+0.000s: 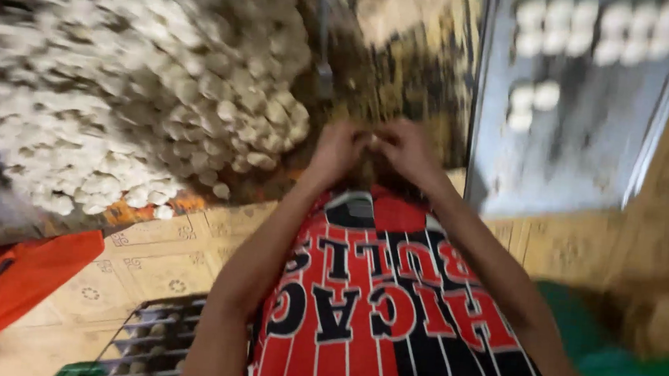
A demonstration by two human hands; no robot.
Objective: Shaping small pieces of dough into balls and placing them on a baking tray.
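Your left hand point(339, 151) and right hand point(406, 150) are pressed together in front of you, fingertips meeting around a small pale piece point(370, 141) pinched between them; the picture is too blurred to say what the piece is or which fingers grip it. Both forearms run up from the bottom of the view over your red, black and white striped shirt point(377, 309). Just beyond and to the left of your hands lies a big heap of small whitish lumps point(129, 87), spread on a dark patterned cloth point(406, 67). To the right, well apart from your hands, a grey metal tray point(580, 150) holds rows of white round pieces point(597, 30) at its far end. An orange cloth point(14, 275) lies on the patterned floor point(165, 255) at the lower left, beside a dark wire rack point(147, 340).
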